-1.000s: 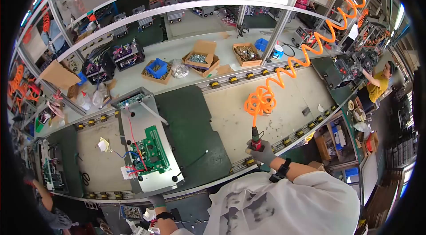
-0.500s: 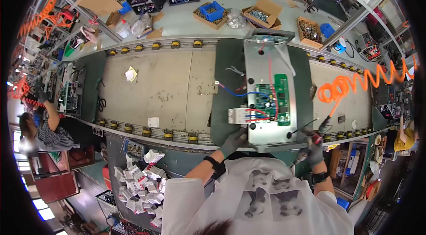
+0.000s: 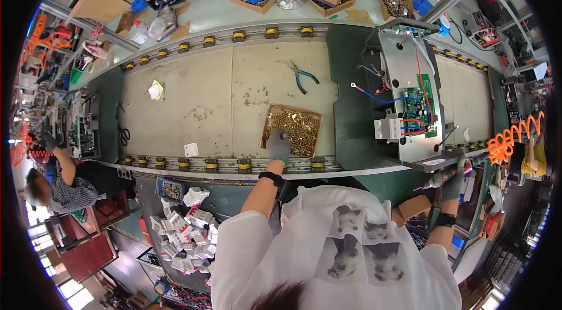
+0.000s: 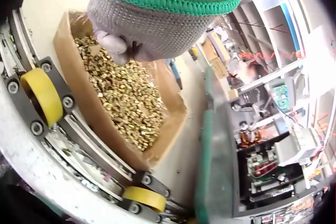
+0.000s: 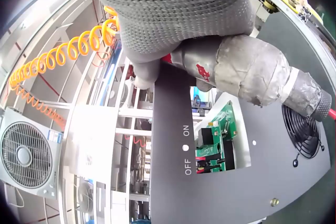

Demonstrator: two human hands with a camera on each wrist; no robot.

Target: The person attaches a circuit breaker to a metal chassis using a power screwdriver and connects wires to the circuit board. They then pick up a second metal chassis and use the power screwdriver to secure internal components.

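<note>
My gloved left hand point(image 3: 278, 145) reaches down into an open cardboard box point(image 4: 86, 90) of small brass-coloured hardware pieces point(image 4: 131, 103). Its fingers are bent with the tips at the pieces; I cannot tell whether it pinches one. My gloved right hand point(image 5: 178, 19) grips a power screwdriver point(image 5: 252, 69), dark and red with silver tape round its front, its bit pointing away from the hand. This screwdriver overlaps the grey panel point(image 5: 220, 198) marked ON and OFF. That panel belongs to a metal chassis point(image 3: 404, 134) with a green circuit board and red and blue wires.
The chassis stands on a green pallet point(image 3: 351, 123) over the conveyor rollers point(image 3: 243, 164). Blue-handled pliers point(image 3: 302, 78) lie behind the brass box. An orange coiled hose point(image 3: 515, 140) hangs at the right. White plastic blocks point(image 3: 187, 234) are heaped at front left.
The pallet with the chassis has slid right, exposing the brass box and pliers. My left hand has left the chassis edge for the box. My right hand, still gripping the screwdriver, has moved right.
</note>
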